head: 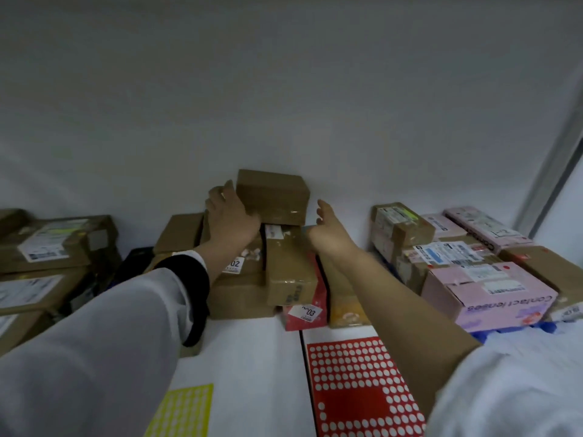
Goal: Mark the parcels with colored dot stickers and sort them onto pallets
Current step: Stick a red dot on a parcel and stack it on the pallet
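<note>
head | left hand (pixel 232 216) presses left end of top box (pixel 273 197), fingers relaxed | right hand (pixel 328 228) wide, near box at its 3 o'clock, apart | box on pile at 12 o'clock | tabletop (pixel 252 348): red sheet (pixel 356 389) at 5 o'clock, yellow sheet (pixel 186 411) at 7 o'clock

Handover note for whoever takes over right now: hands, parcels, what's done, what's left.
Left hand: open, flat against the left end of the top brown box on the centre stack.
Right hand: open, just right of that box, apparently not touching it.
Red sticker sheet and yellow sticker sheet lie on the white surface in front.
Done: the pink box in the right pile carries a red dot.
Left: no dot visible on the top brown box; mark it, sort it, then likely the rest of the centre stack.
</note>
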